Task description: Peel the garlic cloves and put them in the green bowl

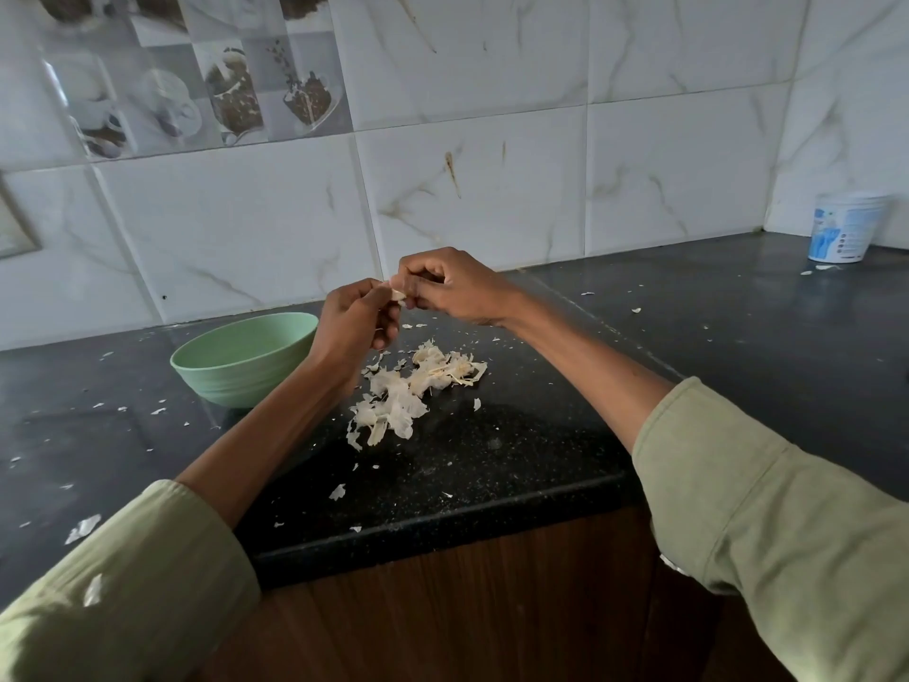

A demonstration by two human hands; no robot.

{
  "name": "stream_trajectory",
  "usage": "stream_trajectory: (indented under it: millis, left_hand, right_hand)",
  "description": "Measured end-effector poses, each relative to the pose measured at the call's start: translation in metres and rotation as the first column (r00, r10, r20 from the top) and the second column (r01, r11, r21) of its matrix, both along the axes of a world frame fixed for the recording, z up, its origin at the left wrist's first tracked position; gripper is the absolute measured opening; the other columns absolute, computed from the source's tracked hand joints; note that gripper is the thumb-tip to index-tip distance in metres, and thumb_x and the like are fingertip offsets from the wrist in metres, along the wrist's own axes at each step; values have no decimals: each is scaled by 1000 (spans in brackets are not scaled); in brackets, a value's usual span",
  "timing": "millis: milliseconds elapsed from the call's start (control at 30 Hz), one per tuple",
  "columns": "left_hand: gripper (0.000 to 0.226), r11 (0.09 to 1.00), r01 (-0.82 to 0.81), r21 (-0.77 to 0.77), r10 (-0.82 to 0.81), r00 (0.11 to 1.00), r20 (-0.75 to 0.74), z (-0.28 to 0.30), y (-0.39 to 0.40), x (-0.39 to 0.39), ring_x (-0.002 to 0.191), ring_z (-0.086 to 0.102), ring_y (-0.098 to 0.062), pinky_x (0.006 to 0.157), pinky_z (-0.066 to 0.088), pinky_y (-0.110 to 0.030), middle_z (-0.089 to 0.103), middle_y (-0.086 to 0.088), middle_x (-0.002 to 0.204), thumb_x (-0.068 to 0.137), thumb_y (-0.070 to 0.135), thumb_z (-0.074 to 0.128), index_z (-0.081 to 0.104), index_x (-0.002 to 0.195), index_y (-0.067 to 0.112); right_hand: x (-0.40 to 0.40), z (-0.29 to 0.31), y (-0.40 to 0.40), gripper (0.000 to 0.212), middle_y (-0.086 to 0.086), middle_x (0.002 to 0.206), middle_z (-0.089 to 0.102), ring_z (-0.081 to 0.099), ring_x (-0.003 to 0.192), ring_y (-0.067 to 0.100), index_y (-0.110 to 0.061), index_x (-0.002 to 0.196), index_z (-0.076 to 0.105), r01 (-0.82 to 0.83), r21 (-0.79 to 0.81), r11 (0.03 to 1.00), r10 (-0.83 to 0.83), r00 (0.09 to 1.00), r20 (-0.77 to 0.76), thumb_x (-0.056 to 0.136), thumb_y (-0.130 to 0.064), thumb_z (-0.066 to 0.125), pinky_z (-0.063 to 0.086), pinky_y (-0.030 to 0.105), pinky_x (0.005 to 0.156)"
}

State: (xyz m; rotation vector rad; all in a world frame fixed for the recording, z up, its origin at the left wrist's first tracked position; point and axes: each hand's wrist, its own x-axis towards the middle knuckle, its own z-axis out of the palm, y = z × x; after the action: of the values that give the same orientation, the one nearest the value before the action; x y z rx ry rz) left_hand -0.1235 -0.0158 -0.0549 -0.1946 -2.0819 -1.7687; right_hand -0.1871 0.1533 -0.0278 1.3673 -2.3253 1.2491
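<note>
Garlic clove (397, 293) sits pinched between the fingertips of left hand (356, 321) and right hand (450, 287), part-skinned. Below the fingers lies a heap of peels (408, 391); green bowl (241, 359) waits beside the left knuckles, contents hidden, so the tally is unclear.

Soft, even daylight fills the scene, with pale glare on the wall tiles (482, 140) at far left and a faint sheen on the dark countertop (738, 337). Shadows are weak. Wide-angle distortion bends the tile lines near the edges; the near sleeves (787, 534) look slightly soft.
</note>
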Motion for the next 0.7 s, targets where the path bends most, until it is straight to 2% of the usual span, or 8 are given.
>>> stream_trajectory:
  millis: [67,133,200,433,533,600,700]
  left_hand:
    - [19,1000,-17,-15,17,1000,-12,0,-2,-1,55,56,-9,48,39,-18,65,0,73,108,14,56,66,93,7]
    - [6,998,-30,-52,30,1000,-7,-1,-4,-3,58,62,-10,48,43,-19,71,-3,83,102,11,66,66,104,6]
    - [15,993,-43,-111,42,999,-11,-4,-4,-3,63,68,-12,50,47,-20,74,-3,90,97,7,71,64,110,9]
    - [7,938,-168,-304,113,975,-189,-4,-3,-1,66,75,-20,54,53,-29,78,-3,91,98,14,70,72,105,13]
    - [14,936,-201,-290,130,960,-246,-3,1,2,65,75,-19,55,53,-32,76,0,97,100,26,71,70,109,16]
    - [25,936,-208,-284,129,953,-273,-1,4,4,64,75,-17,53,52,-25,75,2,99,98,38,75,70,110,17]
    - [19,930,-226,-291,143,949,-281,0,5,7,62,74,-19,50,52,-23,75,-1,94,97,30,76,71,104,13]
  right_hand:
    - [-3,0,3,26,16,70,63,51,55,5,2,93,68,2,-22,1000,-1,999,35,104,-21,61,40,16,55]
    - [-7,2,7,24,7,65,64,54,55,5,3,96,68,31,-34,999,-29,997,71,105,-18,61,42,19,55]
    - [-11,3,9,22,3,67,67,59,60,8,1,95,69,65,-35,997,-62,995,80,105,-15,60,46,21,58]
    - [-15,5,11,19,9,82,74,67,71,12,-4,100,76,154,-10,988,-153,986,63,103,-16,63,57,25,68]
    - [-13,6,11,16,8,82,76,70,73,13,-6,100,77,174,-2,985,-174,984,36,101,-18,66,60,27,70]
    - [-10,7,11,16,5,82,76,73,75,14,-9,100,77,187,11,982,-187,982,26,99,-24,70,61,28,70]
    - [-8,6,9,14,4,81,77,76,79,21,-10,97,78,200,43,979,-200,980,-8,97,-21,71,62,36,72]
